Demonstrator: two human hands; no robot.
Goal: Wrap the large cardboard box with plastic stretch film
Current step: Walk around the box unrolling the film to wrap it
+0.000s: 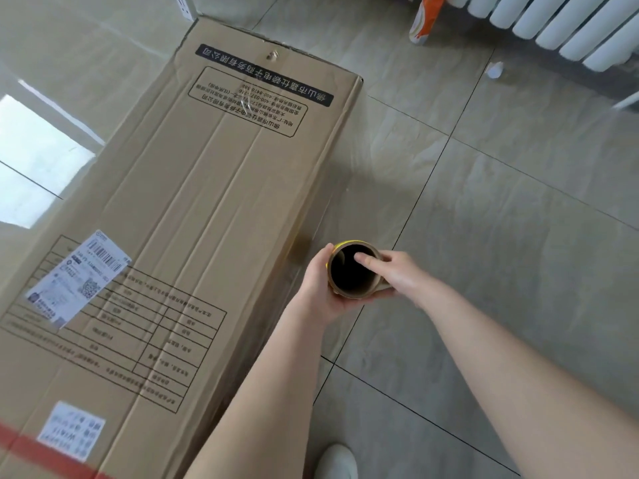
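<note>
A long brown cardboard box lies on the tiled floor, printed text and shipping labels on its top face. Just right of its long side, I hold a stretch film roll end-on, so its dark hollow cardboard core faces me. My left hand grips the roll's left side and underside. My right hand holds the right rim, with fingers hooked inside the core. A faint clear film sheet seems to run from the roll along the box's right side; I cannot tell where it ends.
A white radiator lines the far right wall, with an orange-and-white bottle standing beside it and a small white cap on the floor. My white shoe shows at the bottom. Grey floor tiles spread right of the box.
</note>
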